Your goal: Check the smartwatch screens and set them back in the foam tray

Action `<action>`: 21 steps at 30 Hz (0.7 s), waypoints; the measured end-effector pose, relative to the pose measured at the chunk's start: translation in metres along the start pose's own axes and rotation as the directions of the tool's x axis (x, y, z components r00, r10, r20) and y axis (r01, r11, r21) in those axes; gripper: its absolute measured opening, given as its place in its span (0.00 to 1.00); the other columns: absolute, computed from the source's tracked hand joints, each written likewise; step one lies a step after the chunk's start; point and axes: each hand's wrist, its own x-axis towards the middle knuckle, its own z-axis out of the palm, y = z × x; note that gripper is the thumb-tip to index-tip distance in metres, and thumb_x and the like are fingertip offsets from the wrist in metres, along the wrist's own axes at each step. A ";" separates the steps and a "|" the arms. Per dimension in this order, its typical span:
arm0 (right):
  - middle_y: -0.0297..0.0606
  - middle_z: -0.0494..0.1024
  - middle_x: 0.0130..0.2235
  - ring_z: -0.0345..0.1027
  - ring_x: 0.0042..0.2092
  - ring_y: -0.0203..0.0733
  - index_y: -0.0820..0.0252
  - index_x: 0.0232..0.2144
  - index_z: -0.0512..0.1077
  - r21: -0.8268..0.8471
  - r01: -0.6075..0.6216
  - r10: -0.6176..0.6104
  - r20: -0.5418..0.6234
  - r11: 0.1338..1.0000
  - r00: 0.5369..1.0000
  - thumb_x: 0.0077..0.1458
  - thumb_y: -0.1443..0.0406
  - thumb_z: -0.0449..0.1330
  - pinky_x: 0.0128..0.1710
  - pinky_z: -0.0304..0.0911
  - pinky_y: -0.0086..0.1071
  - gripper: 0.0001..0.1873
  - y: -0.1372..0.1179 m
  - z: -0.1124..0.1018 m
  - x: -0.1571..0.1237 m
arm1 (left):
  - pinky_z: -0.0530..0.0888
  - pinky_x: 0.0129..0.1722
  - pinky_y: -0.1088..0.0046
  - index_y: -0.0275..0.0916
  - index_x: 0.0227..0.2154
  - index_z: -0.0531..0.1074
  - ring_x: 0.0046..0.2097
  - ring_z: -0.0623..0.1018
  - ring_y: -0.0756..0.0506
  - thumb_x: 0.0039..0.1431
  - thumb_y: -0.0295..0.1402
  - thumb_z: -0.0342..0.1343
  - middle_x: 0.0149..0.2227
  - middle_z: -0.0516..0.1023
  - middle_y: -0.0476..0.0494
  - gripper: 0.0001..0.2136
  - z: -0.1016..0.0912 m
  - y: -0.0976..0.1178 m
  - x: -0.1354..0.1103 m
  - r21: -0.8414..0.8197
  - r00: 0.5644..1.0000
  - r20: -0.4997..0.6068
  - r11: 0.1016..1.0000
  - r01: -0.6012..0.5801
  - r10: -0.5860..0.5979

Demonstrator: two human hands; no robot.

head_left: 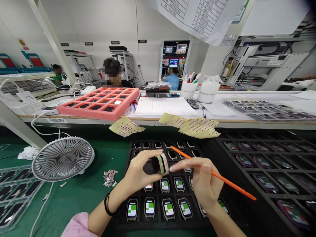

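Above a black foam tray (144,223), my left hand (138,171) grips a smartwatch body (161,164) on edge between thumb and fingers, its pale side turned to the right. My right hand (206,181) has a thin orange stick (232,185) held across it, one end pointing up and left. The index fingertip of that hand is stretched out to the pale side of the watch; whether it touches I cannot tell. Beneath both hands, lit smartwatches (169,209) with green and white screens sit in the tray's compartments; those farther back have dark screens. My hands hide some compartments.
To the left stands a white fan (65,158), near small paper scraps (110,177) and clear trays (17,194). Another black tray (264,164) of watches is at right. A raised shelf holds a pink foam tray (98,102), papers (160,106) and pen cups (189,88). Yellow sticker sheets (198,127) hang from its edge.
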 end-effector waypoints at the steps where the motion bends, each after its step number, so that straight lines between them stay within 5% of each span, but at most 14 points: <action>1: 0.35 0.82 0.31 0.77 0.35 0.42 0.54 0.34 0.69 -0.016 -0.040 0.040 -0.006 0.999 0.999 0.66 0.61 0.43 0.39 0.69 0.39 0.16 0.001 0.001 0.002 | 0.74 0.46 0.62 0.40 0.46 0.69 0.46 0.78 0.40 0.48 0.30 0.64 0.45 0.79 0.39 0.20 0.000 -0.001 0.001 0.029 1.000 -0.007 1.000 0.000 0.000; 4: 0.38 0.80 0.39 0.74 0.41 0.42 0.55 0.30 0.64 -0.060 -0.192 0.197 0.092 0.980 0.976 0.63 0.61 0.51 0.43 0.67 0.38 0.09 0.006 0.012 0.007 | 0.73 0.47 0.59 0.41 0.43 0.70 0.47 0.77 0.39 0.46 0.29 0.64 0.45 0.79 0.39 0.19 0.000 -0.007 0.001 0.139 1.000 -0.031 0.990 0.003 0.001; 8: 0.32 0.72 0.32 0.66 0.29 0.35 0.55 0.26 0.55 -0.038 -0.342 0.340 0.255 0.939 0.905 0.54 0.61 0.61 0.30 0.64 0.30 0.16 0.018 0.029 0.010 | 0.72 0.46 0.60 0.41 0.43 0.70 0.48 0.76 0.39 0.48 0.26 0.61 0.46 0.78 0.40 0.17 0.003 -0.012 -0.001 0.233 1.000 -0.024 0.972 -0.012 0.018; 12: 0.26 0.59 0.26 0.53 0.25 0.32 0.55 0.25 0.53 0.086 -0.453 0.413 0.287 0.887 0.864 0.51 0.60 0.63 0.24 0.54 0.26 0.19 0.028 0.032 0.012 | 0.72 0.46 0.61 0.40 0.45 0.68 0.47 0.76 0.40 0.50 0.29 0.62 0.45 0.78 0.40 0.18 0.004 -0.010 -0.002 0.237 1.000 -0.014 0.971 -0.007 0.011; 21: 0.26 0.55 0.26 0.50 0.27 0.33 0.56 0.24 0.55 0.258 -0.595 0.525 0.294 0.761 0.799 0.47 0.57 0.66 0.26 0.53 0.26 0.21 0.030 0.027 0.018 | 0.71 0.49 0.59 0.42 0.48 0.68 0.48 0.76 0.40 0.51 0.39 0.64 0.46 0.77 0.39 0.22 0.001 -0.006 -0.001 0.219 0.999 -0.043 0.975 0.028 -0.019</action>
